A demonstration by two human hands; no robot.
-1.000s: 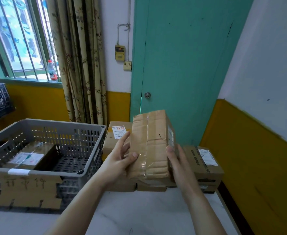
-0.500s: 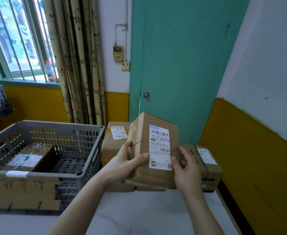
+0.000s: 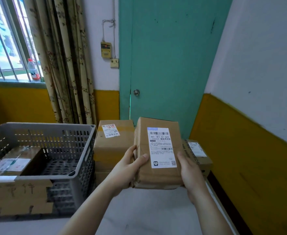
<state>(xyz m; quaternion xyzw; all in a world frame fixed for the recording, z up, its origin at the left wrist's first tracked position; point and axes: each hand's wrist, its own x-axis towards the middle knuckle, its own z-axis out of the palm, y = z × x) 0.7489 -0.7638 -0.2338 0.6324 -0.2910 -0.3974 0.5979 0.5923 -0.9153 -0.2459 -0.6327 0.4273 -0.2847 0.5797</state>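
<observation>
The left hand and the right hand both grip the brown parcel, one on each side; the parcel is up in the air over the worktop; its white label faces up, so I think it is being read; the grey crate on the left has one box in it; this parcel is not sorted yet; two more boxes wait behind.

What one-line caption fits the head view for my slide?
Left hand and right hand hold a brown parcel, label facing the camera, over the table beside a gray crate.
</observation>
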